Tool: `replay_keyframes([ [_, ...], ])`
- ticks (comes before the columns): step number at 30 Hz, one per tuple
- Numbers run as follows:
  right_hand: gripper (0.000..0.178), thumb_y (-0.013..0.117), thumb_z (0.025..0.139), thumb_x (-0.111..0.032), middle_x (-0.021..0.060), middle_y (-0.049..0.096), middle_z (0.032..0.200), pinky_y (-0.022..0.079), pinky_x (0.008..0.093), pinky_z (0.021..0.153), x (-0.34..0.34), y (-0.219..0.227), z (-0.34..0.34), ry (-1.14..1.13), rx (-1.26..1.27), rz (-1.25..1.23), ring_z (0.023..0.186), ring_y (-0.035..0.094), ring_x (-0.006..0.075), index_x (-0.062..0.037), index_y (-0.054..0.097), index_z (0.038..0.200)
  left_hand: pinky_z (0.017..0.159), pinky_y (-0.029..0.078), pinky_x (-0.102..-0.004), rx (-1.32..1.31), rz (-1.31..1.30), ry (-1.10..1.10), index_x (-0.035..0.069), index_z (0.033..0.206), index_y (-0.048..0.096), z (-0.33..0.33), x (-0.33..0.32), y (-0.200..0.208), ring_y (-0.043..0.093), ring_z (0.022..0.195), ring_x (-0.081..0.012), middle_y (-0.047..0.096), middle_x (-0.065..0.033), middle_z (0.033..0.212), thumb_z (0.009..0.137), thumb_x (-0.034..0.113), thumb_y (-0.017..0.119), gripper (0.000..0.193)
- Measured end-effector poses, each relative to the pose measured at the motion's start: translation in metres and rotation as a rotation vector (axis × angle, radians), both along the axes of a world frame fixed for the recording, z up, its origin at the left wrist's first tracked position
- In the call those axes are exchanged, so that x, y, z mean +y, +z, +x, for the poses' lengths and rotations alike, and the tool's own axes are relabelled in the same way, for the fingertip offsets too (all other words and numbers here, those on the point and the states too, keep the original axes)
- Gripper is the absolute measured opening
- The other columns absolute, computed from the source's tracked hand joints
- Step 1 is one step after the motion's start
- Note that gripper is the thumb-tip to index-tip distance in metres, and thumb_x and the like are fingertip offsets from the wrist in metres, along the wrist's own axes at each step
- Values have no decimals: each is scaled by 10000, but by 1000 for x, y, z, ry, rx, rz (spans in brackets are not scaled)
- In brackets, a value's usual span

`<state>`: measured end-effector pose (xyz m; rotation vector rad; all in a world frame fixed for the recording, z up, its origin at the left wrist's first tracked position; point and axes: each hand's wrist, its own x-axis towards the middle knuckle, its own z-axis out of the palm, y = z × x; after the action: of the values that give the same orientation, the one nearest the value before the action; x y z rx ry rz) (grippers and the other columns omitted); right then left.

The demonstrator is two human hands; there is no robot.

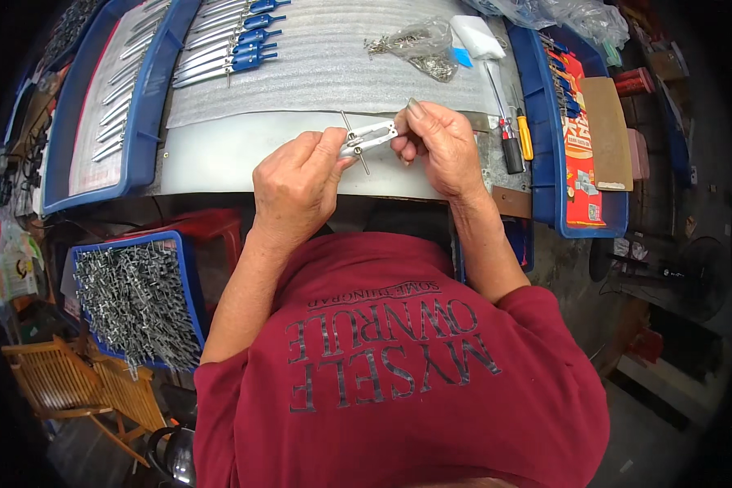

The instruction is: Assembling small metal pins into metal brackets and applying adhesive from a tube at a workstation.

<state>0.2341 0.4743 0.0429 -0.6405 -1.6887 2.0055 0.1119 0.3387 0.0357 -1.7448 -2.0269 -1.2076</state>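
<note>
My left hand [295, 172] pinches a small silver-white metal piece [372, 138] over the front of the white work board [220, 159]. The piece has two narrow arms, and a thin metal rod [365, 165] crosses it near my left fingertips. At its right end, which shows small holes, my right hand [443, 148] is closed with the thumb and fingers bent together. Whatever those fingers hold, if anything, is too small to make out. Past my hands, a clear bag of small metal fasteners [433, 61] lies on the grey foam sheet [325, 61].
Silver tools with blue handles [252, 58] lie in a row at the far left. A blue tray [142, 130] of silver pieces flanks them. Screwdrivers, one yellow-handled [525, 137], lie right, beside another blue tray [549, 175]. Below left stands a bin of metal parts [138, 297].
</note>
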Motion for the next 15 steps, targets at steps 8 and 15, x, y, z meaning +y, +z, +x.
replay_keyframes([
  [8, 298, 449, 871, -262, 50, 530, 606, 376, 196, 484, -1, -2, 2, 20, -29, 19, 501, 454, 77, -6, 518, 733, 452, 396, -303, 10, -7, 2, 45, 892, 546, 1, -1, 1, 500, 526, -205, 494, -60, 645, 661, 92, 642, 255],
  [15, 233, 493, 852, -227, 36, 543, 615, 379, 179, 481, -4, -1, 3, 37, -39, -18, 507, 464, 61, -16, 538, 763, 462, 404, -308, 6, -13, -9, 43, 896, 545, 2, 0, 0, 508, 535, -212, 499, -65, 653, 658, 85, 641, 260],
])
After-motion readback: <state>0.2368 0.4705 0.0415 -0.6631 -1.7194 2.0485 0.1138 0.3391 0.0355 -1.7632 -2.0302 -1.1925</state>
